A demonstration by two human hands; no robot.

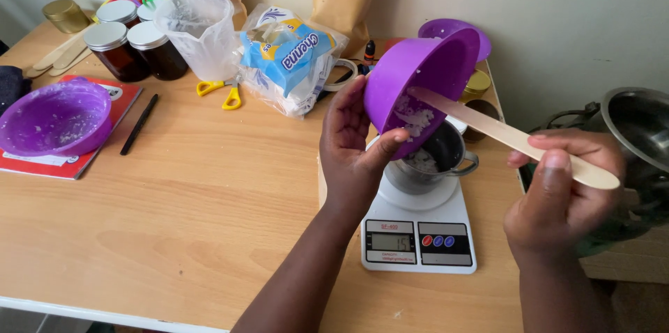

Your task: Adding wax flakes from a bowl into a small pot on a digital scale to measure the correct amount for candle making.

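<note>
Tilting a purple bowl (418,75) over a small metal pot (439,155) on a white kitchen scale (418,235), the left hand (352,148) clamps the bowl's rim while the right hand (561,200) pinches a wooden stick (502,134), scraping white flakes out. Flakes could miss the narrow pot and scatter, or the bowl could nudge the pot askew. The wooden table (209,200) stands against a pale wall, crowded with jars (115,47), scissors (223,93) and a second purple bowl (56,120).
</note>
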